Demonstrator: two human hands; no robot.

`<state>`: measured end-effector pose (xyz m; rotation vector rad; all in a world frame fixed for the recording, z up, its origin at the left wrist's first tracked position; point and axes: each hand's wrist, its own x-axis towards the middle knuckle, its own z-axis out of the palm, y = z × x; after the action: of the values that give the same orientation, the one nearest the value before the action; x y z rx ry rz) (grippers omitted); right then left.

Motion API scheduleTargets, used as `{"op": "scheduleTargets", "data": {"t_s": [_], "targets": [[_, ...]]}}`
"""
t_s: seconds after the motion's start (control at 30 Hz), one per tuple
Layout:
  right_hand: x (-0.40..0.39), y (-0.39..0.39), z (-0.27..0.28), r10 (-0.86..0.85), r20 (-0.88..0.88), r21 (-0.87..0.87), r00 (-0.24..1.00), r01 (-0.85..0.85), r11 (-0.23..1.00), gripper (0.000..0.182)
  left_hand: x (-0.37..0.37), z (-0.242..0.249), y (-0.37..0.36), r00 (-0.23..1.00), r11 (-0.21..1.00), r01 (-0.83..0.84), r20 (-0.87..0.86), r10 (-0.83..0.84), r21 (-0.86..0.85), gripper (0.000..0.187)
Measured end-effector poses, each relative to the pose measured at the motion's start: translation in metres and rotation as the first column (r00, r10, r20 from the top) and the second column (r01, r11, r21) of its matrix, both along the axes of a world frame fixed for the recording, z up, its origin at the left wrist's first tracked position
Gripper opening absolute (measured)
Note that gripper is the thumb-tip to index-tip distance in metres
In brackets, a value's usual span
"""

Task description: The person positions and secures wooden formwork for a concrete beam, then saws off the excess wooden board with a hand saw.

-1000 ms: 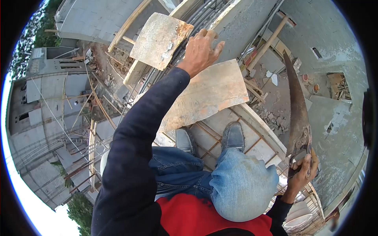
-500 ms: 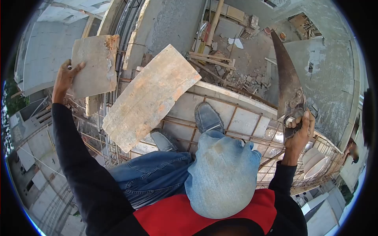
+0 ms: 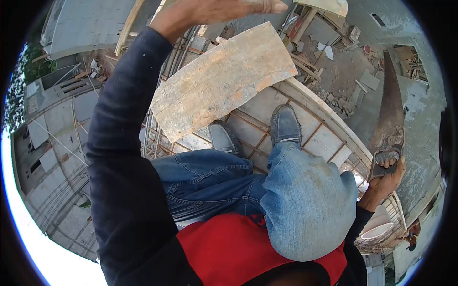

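My left hand (image 3: 210, 13) is raised at the top edge, fingers stretched out to the right with nothing in them. Beyond its fingertips, a pale board piece (image 3: 329, 5) is cut off by the top edge; what supports it, if anything, cannot be seen. On the right, my right hand (image 3: 390, 177) is wrapped round the handle of a rusty handsaw (image 3: 390, 112), whose blade points up. A large worn plank (image 3: 224, 81) lies slanted in front of my shoes, below my left hand.
My shoes (image 3: 286, 125) are over a rebar grid (image 3: 257, 150) with pale panels. A long ledge (image 3: 329, 117) runs beyond them. Rubble (image 3: 336, 101) and wood scraps lie on the floor below. At the far right, part of another person (image 3: 414, 234) shows.
My left hand has let go of the small board and swung up and to the right. The board piece is now at the top edge. The view has shifted; the saw is still in my right hand.
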<state>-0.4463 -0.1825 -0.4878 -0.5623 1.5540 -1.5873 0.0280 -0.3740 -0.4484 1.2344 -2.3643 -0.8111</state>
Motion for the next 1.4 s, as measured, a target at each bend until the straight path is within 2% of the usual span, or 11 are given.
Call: {"op": "scheduleTargets", "data": {"t_s": [0.03, 0.07, 0.17, 0.23, 0.37, 0.43, 0.5, 0.7, 1.03, 1.2, 1.4], "targets": [[-0.003, 0.0, -0.003, 0.035, 0.012, 0.004, 0.999, -0.035, 0.999, 0.012, -0.006, -0.045, 0.0, 0.972, 0.933, 0.211, 0.167, -0.167, -0.292, 0.062], [0.001, -0.002, -0.004, 0.05, 0.021, 0.01, 0.999, -0.05, 0.999, 0.012, -0.028, -0.039, 0.012, 0.94, 0.953, 0.265, 0.262, -0.221, -0.149, 0.064], [0.007, -0.006, -0.01, -0.052, -0.059, 0.019, 0.997, 0.053, 0.998, 0.016, -0.071, -0.1, 0.022, 0.877, 0.863, 0.365, 0.44, -0.193, -0.349, 0.071], [0.003, -0.001, -0.01, -0.049, -0.059, 0.042, 0.997, 0.052, 0.998, 0.016, -0.088, -0.093, 0.024, 0.654, 0.916, 0.372, 0.658, -0.374, 0.15, 0.074], [-0.006, 0.012, -0.008, -0.092, -0.109, 0.074, 0.99, 0.1, 0.992, 0.015, -0.07, -0.111, 0.013, 0.726, 0.925, 0.378, 0.606, -0.324, 0.041, 0.079], [-0.006, 0.017, -0.009, -0.109, -0.191, 0.067, 0.975, 0.124, 0.99, 0.019, -0.027, -0.089, -0.003, 0.935, 0.961, 0.267, 0.261, -0.241, -0.072, 0.063], [0.002, 0.017, -0.006, -0.113, -0.242, 0.131, 0.964, 0.148, 0.98, 0.022, 0.025, -0.071, -0.015, 0.924, 0.943, 0.286, 0.311, -0.223, -0.172, 0.057], [0.051, -0.003, -0.002, -0.122, -0.233, 0.205, 0.965, 0.171, 0.964, 0.02, 0.143, -0.009, 0.05, 0.808, 0.992, -0.066, 0.589, -0.011, 0.11, 0.071], [0.054, -0.022, -0.021, 0.006, -0.231, 0.061, 0.973, 0.009, 0.998, 0.026, 0.046, -0.083, 0.247, 0.855, 0.947, -0.275, 0.493, 0.16, 0.169, 0.111], [0.059, -0.028, -0.026, 0.044, -0.221, 0.043, 0.974, -0.036, 0.998, 0.029, 0.038, -0.114, 0.266, 0.68, 0.915, -0.383, 0.631, 0.374, -0.129, 0.097], [0.068, -0.036, -0.031, 0.046, -0.223, 0.047, 0.974, -0.037, 0.998, 0.026, 0.093, -0.013, 0.206, 0.897, 0.89, -0.407, 0.277, 0.345, 0.208, 0.058]]}}
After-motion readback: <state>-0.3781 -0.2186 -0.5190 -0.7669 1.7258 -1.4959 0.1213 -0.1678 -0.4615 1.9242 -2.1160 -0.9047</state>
